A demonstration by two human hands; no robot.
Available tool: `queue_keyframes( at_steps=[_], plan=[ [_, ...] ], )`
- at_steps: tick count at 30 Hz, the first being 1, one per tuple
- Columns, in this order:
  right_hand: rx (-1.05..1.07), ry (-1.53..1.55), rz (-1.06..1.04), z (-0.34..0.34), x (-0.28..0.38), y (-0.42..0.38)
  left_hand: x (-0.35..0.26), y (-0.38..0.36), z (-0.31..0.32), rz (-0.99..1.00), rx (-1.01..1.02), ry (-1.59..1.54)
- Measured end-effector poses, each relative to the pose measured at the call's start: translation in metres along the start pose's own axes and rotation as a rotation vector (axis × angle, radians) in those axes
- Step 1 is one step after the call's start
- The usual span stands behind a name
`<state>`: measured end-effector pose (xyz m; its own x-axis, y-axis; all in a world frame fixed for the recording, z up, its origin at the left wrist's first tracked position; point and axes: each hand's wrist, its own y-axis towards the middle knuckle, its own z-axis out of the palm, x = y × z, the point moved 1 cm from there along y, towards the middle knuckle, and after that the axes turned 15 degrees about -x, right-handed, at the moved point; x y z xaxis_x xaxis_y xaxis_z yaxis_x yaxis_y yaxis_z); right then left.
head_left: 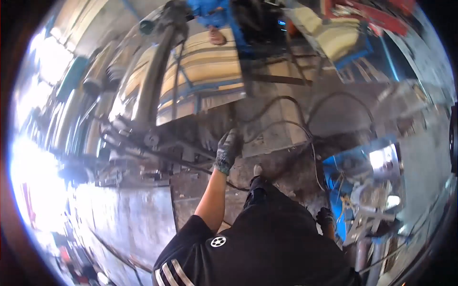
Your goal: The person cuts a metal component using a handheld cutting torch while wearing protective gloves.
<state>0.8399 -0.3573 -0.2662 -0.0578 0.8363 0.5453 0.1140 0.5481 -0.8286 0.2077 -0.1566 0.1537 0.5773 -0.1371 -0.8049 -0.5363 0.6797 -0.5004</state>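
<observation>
While the wearer of the black shirt (281, 243) leans over the work floor, the left arm reaches straight ahead, and I can see its gloved left hand (227, 148) up against the lower right part of a dark panel (210, 125). Those fingers lie close together and point away from the body, though blur and the angle of the glove keep me from telling whether they grip the panel's edge or merely rest on it. That panel sits ahead of the person and slightly to the left, just below a big glossy sheet (200, 66) that shows pale, slanting bands. Down by the right hip hangs the gloved right hand (326, 217), dark and small from here; I cannot tell how far its fingers are curled or whether they hold anything. Just beside it stands a blue container (341, 162), with a jumble of metal pieces (367, 200) lying on its far side from the hand. To the right of the panel, a dark cable (311, 135) loops over the floor and trails down towards the person's right side. One shoe (257, 170) pokes out beneath the dark trousers, close to the left hand's wrist as I see it. Off to the left, long thin rods (143, 148) lie in a blurred tangle, with a pale sheet (136, 209) nearer the person's left side.
</observation>
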Motion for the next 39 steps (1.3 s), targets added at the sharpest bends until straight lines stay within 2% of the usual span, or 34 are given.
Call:
queue_keyframes(
  at_steps=[1,2,3,4,5,10,11,13,14,15,16,17,19,20,21,22,23,24,25,26,27,28,30,31,32,34,35,37,38,39],
  plan=[
    [-0.055,-0.128,-0.305,-0.003,0.004,0.016,-0.008,-0.015,0.007,0.171,0.012,0.037],
    [-0.043,-0.095,-0.125,-0.005,0.027,0.033,-0.023,-0.029,0.013,0.339,0.018,0.082],
    [-0.043,-0.060,0.062,-0.007,0.052,0.048,-0.043,-0.041,0.013,0.359,-0.037,0.055],
    [-0.055,-0.028,0.242,-0.008,0.077,0.063,-0.069,-0.054,0.016,0.763,-0.056,0.328],
    [-0.068,-0.099,0.202,-0.001,0.112,0.056,-0.096,-0.066,0.018,1.144,-0.085,0.633],
    [0.012,-0.551,-0.389,0.071,0.263,0.025,-0.226,-0.095,-0.005,1.488,-0.430,0.850],
    [0.034,-0.640,-0.551,0.087,0.288,0.018,-0.246,-0.081,-0.027,1.696,-0.497,0.908],
    [0.090,-0.762,-0.865,0.126,0.337,0.000,-0.284,-0.074,-0.057,1.600,-0.707,1.281],
    [0.125,-0.782,-0.975,0.144,0.363,-0.011,-0.300,-0.081,-0.063,1.520,-0.799,1.404],
    [0.167,-0.781,-1.045,0.171,0.393,-0.035,-0.317,-0.069,-0.082,1.562,-0.839,1.409],
    [0.218,-0.811,-1.028,0.205,0.431,-0.076,-0.333,-0.057,-0.099,1.604,-0.879,1.415],
    [0.269,-0.839,-1.010,0.239,0.470,-0.118,-0.348,-0.058,-0.102,1.468,-0.940,1.523],
    [0.375,-0.894,-0.983,0.270,0.491,-0.118,-0.352,-0.055,-0.115,1.470,-1.028,1.620],
    [0.395,-0.813,-1.255,0.282,0.494,-0.105,-0.350,-0.056,-0.120,1.485,-1.091,1.710],
    [0.427,-0.711,-1.523,0.295,0.497,-0.093,-0.345,-0.055,-0.126,1.330,-1.104,1.808],
    [0.480,-0.714,-1.540,0.310,0.502,-0.095,-0.339,-0.054,-0.129,1.292,-1.160,1.867],
    [0.560,-0.416,-1.043,0.322,0.512,-0.111,-0.334,-0.052,-0.129,1.249,-1.214,1.925],
    [0.596,-0.151,-0.526,0.332,0.520,-0.120,-0.333,-0.050,-0.130,1.120,-1.176,2.002],
    [0.634,-0.176,-0.522,0.335,0.524,-0.123,-0.322,-0.056,-0.122,1.211,-1.174,2.000],
    [0.684,-0.089,-0.451,0.335,0.527,-0.121,-0.315,-0.064,-0.117,1.144,-1.102,1.993],
    [0.731,-0.004,-0.375,0.336,0.527,-0.116,-0.306,-0.061,-0.121,1.229,-1.126,1.917],
    [0.756,-0.023,-0.375,0.336,0.530,-0.107,-0.303,-0.066,-0.115,1.208,-1.161,1.921],
    [0.907,0.159,0.064,0.339,0.540,-0.061,-0.302,-0.081,-0.099,1.139,-1.114,1.895],
    [0.919,0.144,0.066,0.340,0.542,-0.040,-0.299,-0.076,-0.102,1.228,-1.134,1.858],
    [0.884,-0.251,-0.659,0.342,0.545,-0.018,-0.300,-0.075,-0.102,1.215,-1.155,1.859],
    [0.753,-0.644,-1.378,0.341,0.538,0.009,-0.301,-0.070,-0.100,1.086,-1.106,1.914],
    [0.625,-0.496,-1.247,0.340,0.535,0.024,-0.300,-0.064,-0.105,1.060,-1.113,1.950],
    [0.507,-0.358,-1.111,0.338,0.544,0.004,-0.294,-0.069,-0.101,1.036,-1.159,1.945],
    [0.529,-0.210,-0.882,0.329,0.546,-0.018,-0.292,-0.070,-0.097,1.030,-1.182,1.942],
    [0.540,-0.139,-0.764,0.324,0.548,-0.023,-0.292,-0.067,-0.101,1.028,-1.179,1.945]
  ],
)
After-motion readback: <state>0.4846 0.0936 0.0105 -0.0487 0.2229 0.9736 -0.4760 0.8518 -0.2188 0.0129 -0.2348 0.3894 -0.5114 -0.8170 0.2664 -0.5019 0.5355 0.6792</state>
